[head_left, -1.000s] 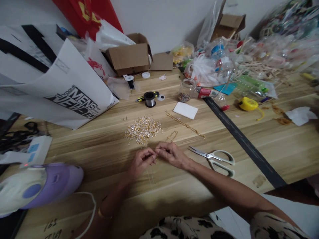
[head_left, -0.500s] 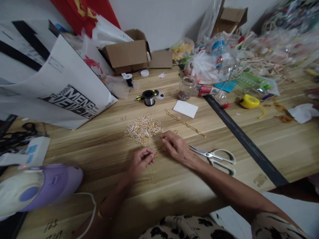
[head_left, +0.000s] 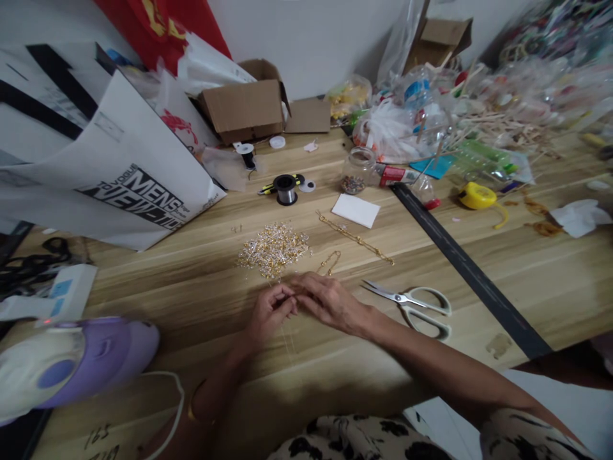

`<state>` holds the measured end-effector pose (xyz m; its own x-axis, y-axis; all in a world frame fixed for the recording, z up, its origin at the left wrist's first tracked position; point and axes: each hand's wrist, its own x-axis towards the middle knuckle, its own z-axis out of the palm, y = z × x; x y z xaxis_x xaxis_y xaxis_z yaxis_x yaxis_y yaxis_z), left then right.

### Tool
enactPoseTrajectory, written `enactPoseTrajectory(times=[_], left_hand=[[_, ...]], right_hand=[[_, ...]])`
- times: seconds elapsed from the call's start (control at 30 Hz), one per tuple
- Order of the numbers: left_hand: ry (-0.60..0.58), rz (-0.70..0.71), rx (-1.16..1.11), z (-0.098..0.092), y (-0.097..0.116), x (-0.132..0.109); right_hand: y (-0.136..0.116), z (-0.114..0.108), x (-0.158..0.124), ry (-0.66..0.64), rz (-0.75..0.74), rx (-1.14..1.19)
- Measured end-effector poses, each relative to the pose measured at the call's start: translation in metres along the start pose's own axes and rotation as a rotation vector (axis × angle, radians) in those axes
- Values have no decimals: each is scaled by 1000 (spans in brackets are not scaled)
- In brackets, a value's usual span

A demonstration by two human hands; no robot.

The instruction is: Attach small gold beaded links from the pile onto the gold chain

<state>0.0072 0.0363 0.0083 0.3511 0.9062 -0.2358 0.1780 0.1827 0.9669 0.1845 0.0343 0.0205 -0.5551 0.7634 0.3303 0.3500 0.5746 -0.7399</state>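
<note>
A thread [head_left: 286,338] trails toward the front edge of the tabletop [head_left: 335,367], pinched in the left hand [head_left: 271,313], and the right hand [head_left: 332,301] curls narrow against it, its hold hidden, with beads [head_left: 275,248] just past them toward the back edge.

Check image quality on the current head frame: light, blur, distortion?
Head view: dim light, soft shadow across the near wooden table; head view: scissors fairly crisp, but the thin strands below the left hand are faint, and anything between it and the right hand can't be resolved; head view: wide-angle stretch, plastic clutter at upper right soft.
</note>
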Motion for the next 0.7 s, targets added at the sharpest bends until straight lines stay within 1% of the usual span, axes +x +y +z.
enactPoseTrajectory(times=[0.07, 0.13, 0.27, 0.43, 0.53, 0.6, 0.7], left_hand=[[-11, 19, 14, 0, -3, 0], [-17, 53, 53, 0, -6, 0], [-4, 138, 217, 2, -9, -1], [3, 165, 444, 7, -6, -6], [25, 173, 532, 9, -6, -8], [43, 166, 520, 9, -8, -8], [50, 137, 411, 9, -10, -6]], right_hand=[[0, 2, -2, -42, 18, -74], [0, 4, -3, -69, 49, -200], [-2, 7, -4, -117, 98, -427], [-7, 5, -1, -181, 96, -540], [-8, 4, -1, -199, 74, -577], [-7, 4, -2, -201, 42, -596], [-6, 3, -3, -192, 2, -587]])
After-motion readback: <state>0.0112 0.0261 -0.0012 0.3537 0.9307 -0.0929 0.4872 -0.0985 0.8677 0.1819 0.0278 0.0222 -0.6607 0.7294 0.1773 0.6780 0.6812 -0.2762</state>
